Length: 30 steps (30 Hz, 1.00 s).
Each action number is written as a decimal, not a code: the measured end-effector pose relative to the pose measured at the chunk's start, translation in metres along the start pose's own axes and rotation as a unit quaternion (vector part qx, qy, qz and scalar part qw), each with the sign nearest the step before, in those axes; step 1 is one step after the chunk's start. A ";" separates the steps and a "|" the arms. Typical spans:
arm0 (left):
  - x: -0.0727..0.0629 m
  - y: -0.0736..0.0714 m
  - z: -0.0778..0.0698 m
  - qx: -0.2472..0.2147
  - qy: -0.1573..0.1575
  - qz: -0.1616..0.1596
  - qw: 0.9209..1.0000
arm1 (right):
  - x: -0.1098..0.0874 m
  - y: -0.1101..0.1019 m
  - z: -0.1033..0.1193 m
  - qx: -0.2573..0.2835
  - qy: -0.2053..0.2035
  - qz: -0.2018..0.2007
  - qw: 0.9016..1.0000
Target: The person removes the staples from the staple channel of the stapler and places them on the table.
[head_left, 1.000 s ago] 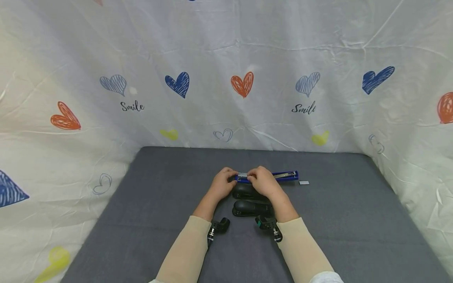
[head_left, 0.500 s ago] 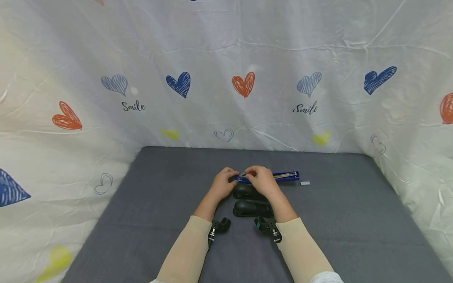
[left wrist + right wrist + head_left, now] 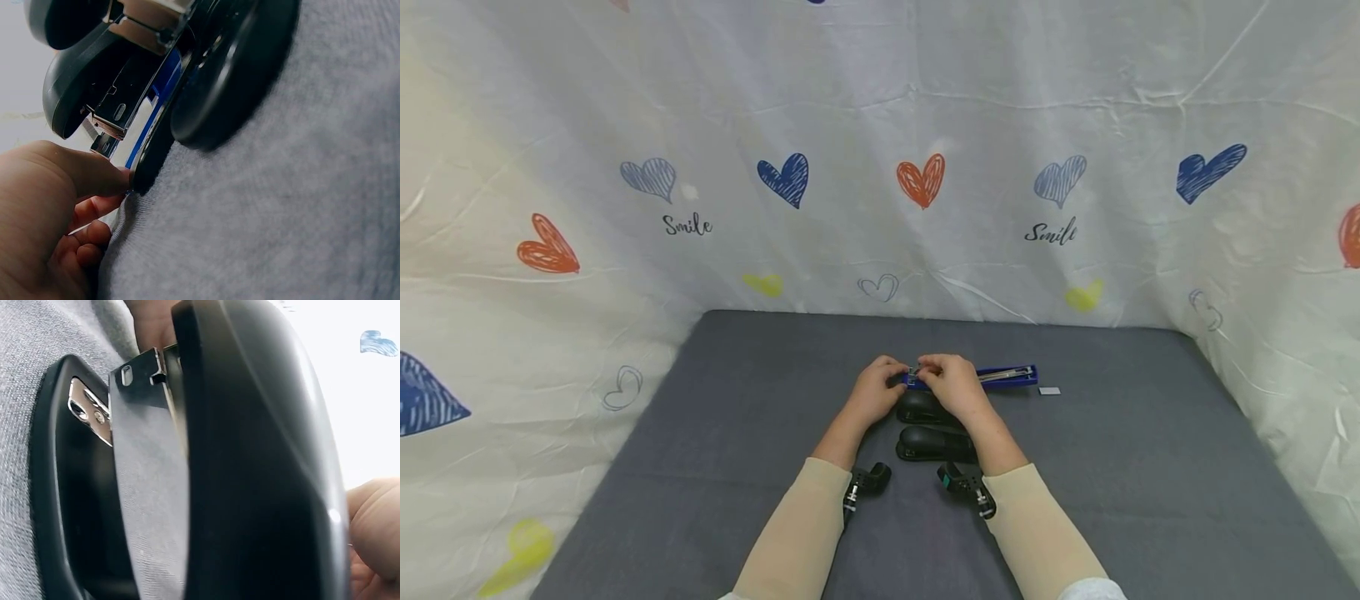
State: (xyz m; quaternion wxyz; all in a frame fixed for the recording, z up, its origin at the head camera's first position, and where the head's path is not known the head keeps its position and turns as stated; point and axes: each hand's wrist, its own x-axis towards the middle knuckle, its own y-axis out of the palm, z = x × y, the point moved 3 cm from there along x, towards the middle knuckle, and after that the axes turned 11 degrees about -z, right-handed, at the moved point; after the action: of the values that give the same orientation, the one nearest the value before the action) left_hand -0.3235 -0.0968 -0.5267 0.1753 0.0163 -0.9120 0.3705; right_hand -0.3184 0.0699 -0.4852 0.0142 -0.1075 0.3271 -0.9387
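One blue stapler (image 3: 1009, 377): on tabletop (image 3: 760, 467), beyond two blk staplers (image 3: 931, 444); inner channel exposed, prob. for access.
L hand (image 3: 872, 389): thumb + fingers grip stapler's L end, prob. to steady it.
R hand (image 3: 955, 385): thumb & fingertips close together over stapler's L part; can't tell if holding anything.
Blk pair: roughly parallel to blue, nearer person.
Pale strip (image 3: 1049, 391): just beside R end, apart; maybe spare staples.
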 end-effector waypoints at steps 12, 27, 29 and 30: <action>0.001 0.001 0.000 0.004 0.000 0.001 1.000 | -0.001 0.004 0.003 -0.011 -0.005 -0.083 0.997; 0.000 0.001 0.001 -0.005 0.005 -0.002 1.000 | -0.001 -0.001 0.007 -0.004 -0.019 -0.098 0.995; 0.000 0.001 0.002 -0.007 0.004 -0.001 1.000 | -0.001 -0.003 0.009 0.007 -0.016 -0.095 0.995; 0.000 0.001 0.002 -0.007 0.004 -0.001 1.000 | -0.001 -0.004 0.009 0.014 -0.014 -0.093 0.995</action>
State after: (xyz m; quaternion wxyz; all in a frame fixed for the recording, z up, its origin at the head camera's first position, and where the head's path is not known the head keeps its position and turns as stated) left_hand -0.3245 -0.0971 -0.5287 0.1789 0.0141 -0.9140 0.3638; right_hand -0.3151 0.0674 -0.4758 -0.0674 -0.1502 0.3023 -0.9389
